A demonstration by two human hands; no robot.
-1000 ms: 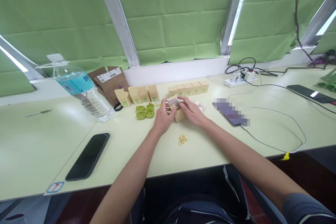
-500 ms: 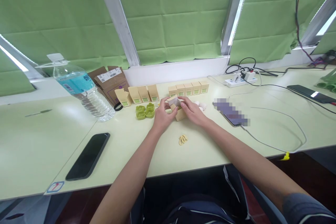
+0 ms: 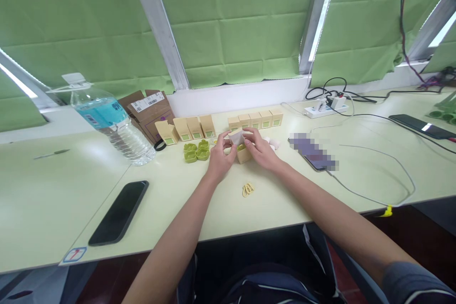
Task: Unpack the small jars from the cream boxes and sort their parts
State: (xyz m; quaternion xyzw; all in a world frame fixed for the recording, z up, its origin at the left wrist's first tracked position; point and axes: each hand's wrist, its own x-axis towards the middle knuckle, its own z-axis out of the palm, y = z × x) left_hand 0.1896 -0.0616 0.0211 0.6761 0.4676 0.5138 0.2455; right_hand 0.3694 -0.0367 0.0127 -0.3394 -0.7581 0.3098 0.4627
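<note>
The small tan box (image 3: 244,154) stands on the desk well to the right of the water bottle (image 3: 107,121), its top flap (image 3: 236,137) lifted to show a pale inside, with a bit of green in the open mouth. The left hand (image 3: 219,159) and right hand (image 3: 262,152) both close their fingertips on it, pinching the flap from either side. The bottle's blue label and the barcode sticker on the brown carton (image 3: 149,109) just right of the bottle are too small to read.
</note>
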